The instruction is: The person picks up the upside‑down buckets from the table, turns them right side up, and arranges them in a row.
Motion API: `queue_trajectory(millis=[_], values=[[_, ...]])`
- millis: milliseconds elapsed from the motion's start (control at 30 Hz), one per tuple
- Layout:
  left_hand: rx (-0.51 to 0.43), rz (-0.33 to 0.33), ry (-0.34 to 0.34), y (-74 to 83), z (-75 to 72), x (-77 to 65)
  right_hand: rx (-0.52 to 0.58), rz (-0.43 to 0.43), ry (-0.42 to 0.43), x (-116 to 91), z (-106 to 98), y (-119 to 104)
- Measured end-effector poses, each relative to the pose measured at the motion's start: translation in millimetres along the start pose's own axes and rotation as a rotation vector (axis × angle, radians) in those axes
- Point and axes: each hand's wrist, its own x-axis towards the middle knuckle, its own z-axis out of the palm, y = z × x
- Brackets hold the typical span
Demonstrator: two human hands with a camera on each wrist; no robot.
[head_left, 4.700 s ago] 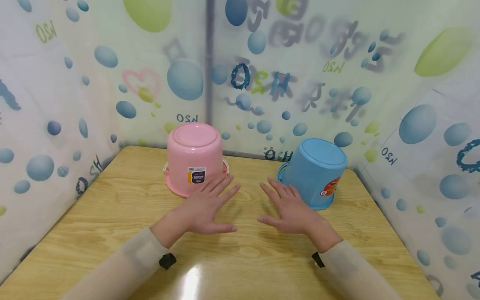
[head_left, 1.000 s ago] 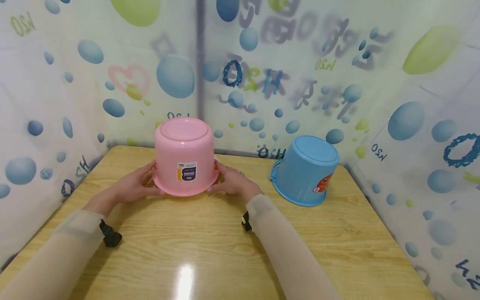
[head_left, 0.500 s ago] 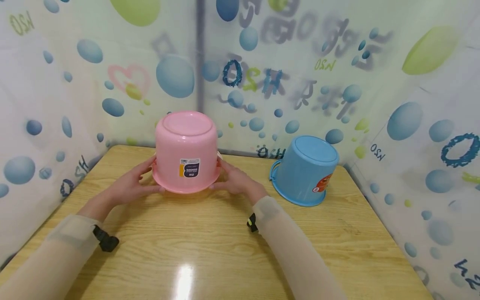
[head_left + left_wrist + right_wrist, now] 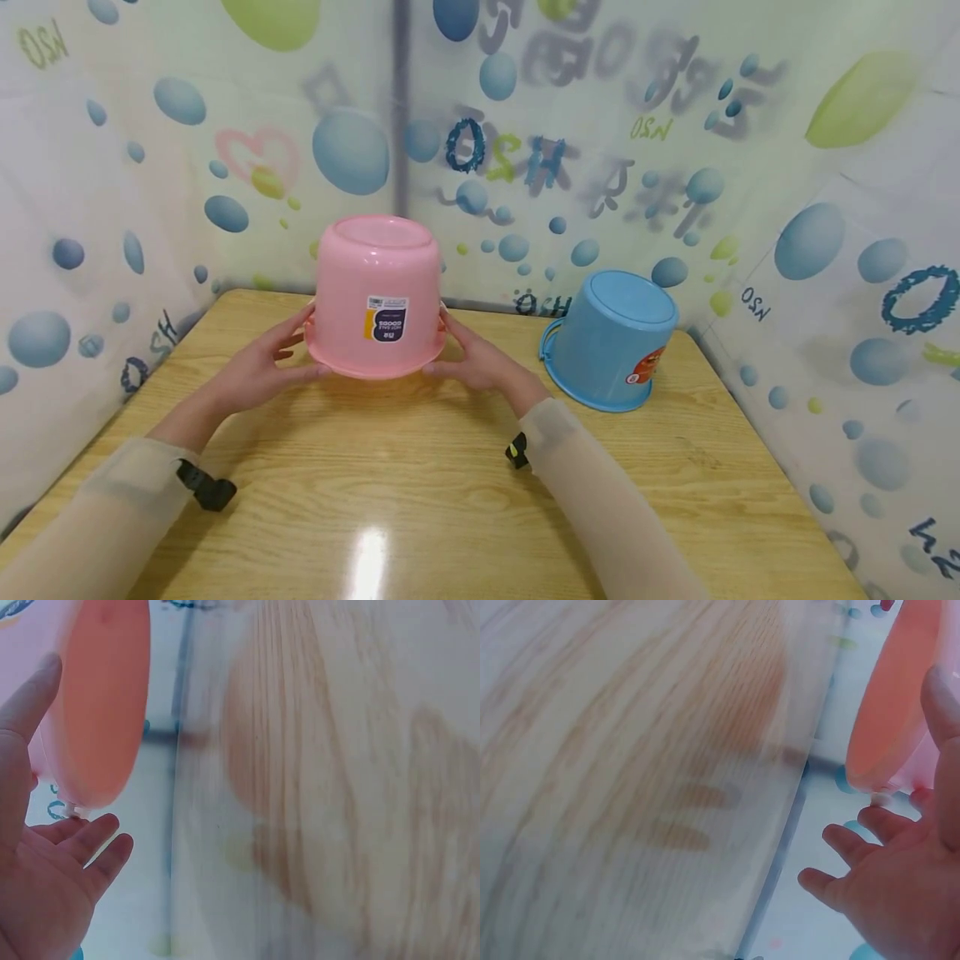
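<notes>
A pink bucket (image 4: 352,275), upside down with a label on its front, is held just above the wooden table. My left hand (image 4: 262,367) grips its rim from the left, the thumb in front and the fingers by the handle side. On the opposite side my right hand (image 4: 483,358) holds the rim in the same way. Both wrist views show the bucket's open mouth (image 4: 105,697) raised off the tabletop, with some fingers spread loose below the rim. To the right, an upside-down blue bucket (image 4: 618,333) stands on the table, touched by neither hand.
The wooden table (image 4: 450,500) reaches back to a pale curtain (image 4: 600,192) printed with blue and green spots. More of this curtain hangs along the left and right sides. A light reflection shines near the table's front.
At first both hands were spread over the table, apart from the buckets. They now hold the pink bucket, which has risen and shifted slightly right over the last second. The blue bucket stays put.
</notes>
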Motion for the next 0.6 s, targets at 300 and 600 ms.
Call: queue_trajectory(millis=[300,600], values=[[-0.043,-0.005,0.043,8.1,0.1,-4.5,0.037,0.023,0.024,-6.6,-1.9,-5.7],[-0.065,0.09,0.12,13.0,0.1,-6.9,0.096,-0.022,0.07,-9.9,-2.2,-10.6]])
